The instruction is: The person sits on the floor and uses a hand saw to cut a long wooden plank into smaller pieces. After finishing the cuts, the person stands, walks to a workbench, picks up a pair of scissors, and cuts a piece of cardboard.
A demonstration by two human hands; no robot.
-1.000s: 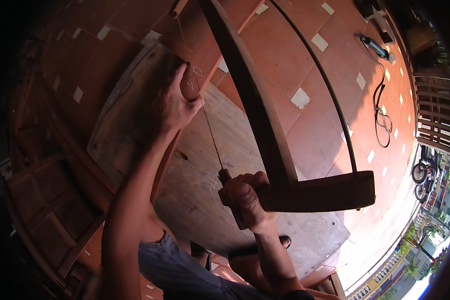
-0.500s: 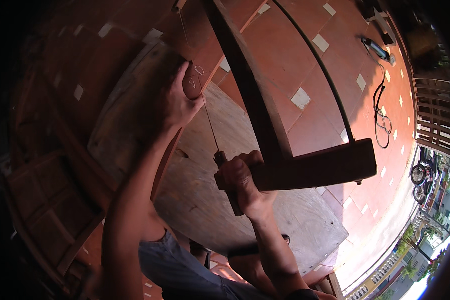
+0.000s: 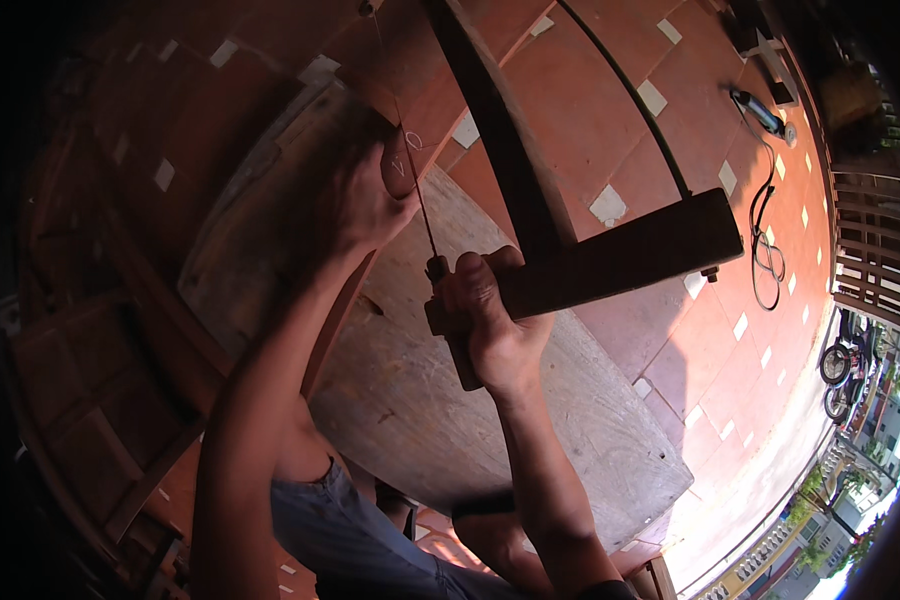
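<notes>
My right hand [image 3: 490, 315] is wrapped round the end handle of a wooden frame saw [image 3: 630, 250]. The saw has a dark centre beam, a crosspiece at the near end and a thin cord curving along its right side. Its narrow blade [image 3: 422, 205] runs away from my fist across a reddish wooden board [image 3: 440, 105] with pale handwritten marks. My left hand [image 3: 370, 205] grips this board right beside the blade, its fingers partly in shadow. Below the board lies a worn, greyish wooden panel [image 3: 450, 410]. The saw's far end leaves the picture at the top.
Reddish floor tiles with small pale insets [image 3: 608, 205] surround the panel. An angle grinder [image 3: 765, 115] with a looped black cord lies on the floor at the far right. A dark wooden frame [image 3: 100, 410] stands at the left. Beyond a slatted wooden piece [image 3: 875, 235], a motorbike [image 3: 838, 365] is parked.
My right hand has pushed the saw forward, away from me, and the near crosspiece has tilted up at its right end. My left hand keeps its hold on the board.
</notes>
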